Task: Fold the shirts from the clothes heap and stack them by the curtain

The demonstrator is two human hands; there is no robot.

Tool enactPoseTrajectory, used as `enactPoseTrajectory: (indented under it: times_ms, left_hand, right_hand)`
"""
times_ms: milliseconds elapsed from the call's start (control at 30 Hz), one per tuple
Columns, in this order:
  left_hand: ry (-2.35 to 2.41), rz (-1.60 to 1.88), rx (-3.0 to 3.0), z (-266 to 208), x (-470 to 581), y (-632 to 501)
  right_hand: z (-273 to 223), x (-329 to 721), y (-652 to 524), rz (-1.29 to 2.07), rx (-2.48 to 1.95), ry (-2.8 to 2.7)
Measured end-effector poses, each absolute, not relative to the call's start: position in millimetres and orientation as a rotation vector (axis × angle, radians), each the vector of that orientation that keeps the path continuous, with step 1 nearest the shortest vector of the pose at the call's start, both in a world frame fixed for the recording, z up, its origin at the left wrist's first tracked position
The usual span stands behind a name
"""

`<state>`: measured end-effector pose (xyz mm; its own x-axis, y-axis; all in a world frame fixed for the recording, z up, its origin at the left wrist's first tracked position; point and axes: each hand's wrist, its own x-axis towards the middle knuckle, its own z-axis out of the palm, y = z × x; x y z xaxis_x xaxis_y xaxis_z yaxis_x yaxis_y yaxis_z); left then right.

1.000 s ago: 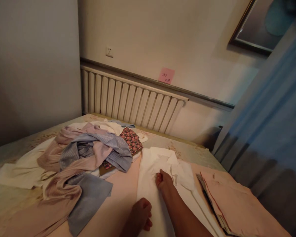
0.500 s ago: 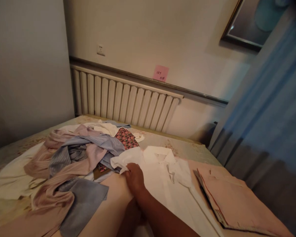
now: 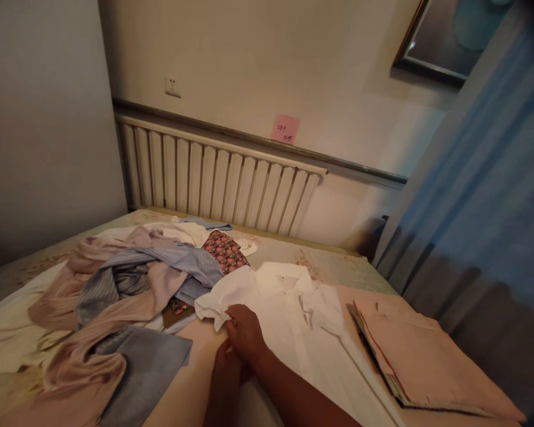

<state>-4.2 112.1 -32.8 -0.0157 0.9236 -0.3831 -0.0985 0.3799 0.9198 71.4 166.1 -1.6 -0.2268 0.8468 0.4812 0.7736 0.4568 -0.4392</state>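
Note:
A white collared shirt (image 3: 285, 320) lies spread out, its collar toward the wall. My right hand (image 3: 244, 332) is closed on the cuff end of its short, ruffled left-side sleeve, pinching the fabric. Just below, my left hand (image 3: 226, 367) is close against the right one, beside the shirt's side edge. Its fingers are curled and partly hidden, so what lies between them does not show. Both forearms cover part of the shirt's lower left side.
A tangled pile of pink, blue and cream clothes (image 3: 133, 279) is at the left, with a red patterned cloth (image 3: 226, 252) behind. Folded pink fabric (image 3: 431, 356) is stacked at the right. Beyond the bed stands a radiator (image 3: 222, 178); a blue curtain (image 3: 476, 237) hangs at right.
My left hand has moved up toward my right hand. The right hand still grips the sleeve, which has shifted slightly. The view has turned a little.

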Motion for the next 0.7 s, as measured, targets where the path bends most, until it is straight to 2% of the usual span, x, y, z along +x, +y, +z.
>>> enactPoseTrajectory:
  times_ms: [133, 233, 300, 500, 700]
  left_hand:
    - [1.092, 1.223, 0.505, -33.6, -4.1, 117.3]
    - [0.955, 1.214, 0.319, -31.0, -7.0, 121.8]
    - [0.923, 1.217, 0.202, -29.3, -9.8, 123.8]
    - [0.89, 1.282, 0.02, -26.3, -10.0, 119.9]
    - [0.868, 1.292, -0.026, -19.6, -8.9, 117.0]
  right_hand:
    - [6.6, 85.5, 162.5, 0.368, -1.322, -2.047]
    - [10.4, 102.6, 170.8, 0.661, -1.233, -2.085]
    - [12.5, 120.1, 185.1, 0.727, -1.319, -2.03]
    - [16.7, 192.2, 259.4, 0.327, -1.872, -1.563]
    - [5.3, 221.6, 325.3, 0.291, -2.081, -1.507]
